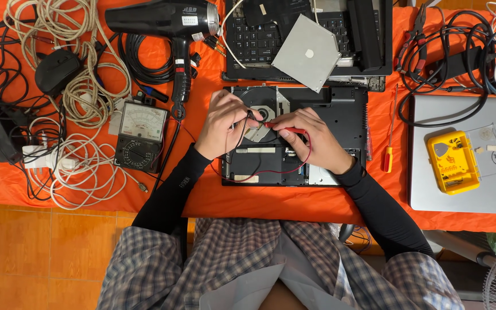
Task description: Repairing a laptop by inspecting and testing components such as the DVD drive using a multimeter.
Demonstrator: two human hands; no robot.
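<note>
While a black probe (252, 116) is pinched by the left hand (220, 123), a red probe (279, 127) is gripped by the right hand (311, 138), both over the opened laptop (340, 115) beneath them.

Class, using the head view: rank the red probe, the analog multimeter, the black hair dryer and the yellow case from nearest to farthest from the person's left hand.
From the left hand:
1. Red probe, just right, over the opened laptop.
2. Analog multimeter, to its left.
3. Black hair dryer, upper left.
4. Yellow case, far right.

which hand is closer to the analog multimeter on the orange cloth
Left. The left hand holds the black probe over the opened laptop, just right of the analog multimeter. The right hand, with the red probe, is farther right.
</note>
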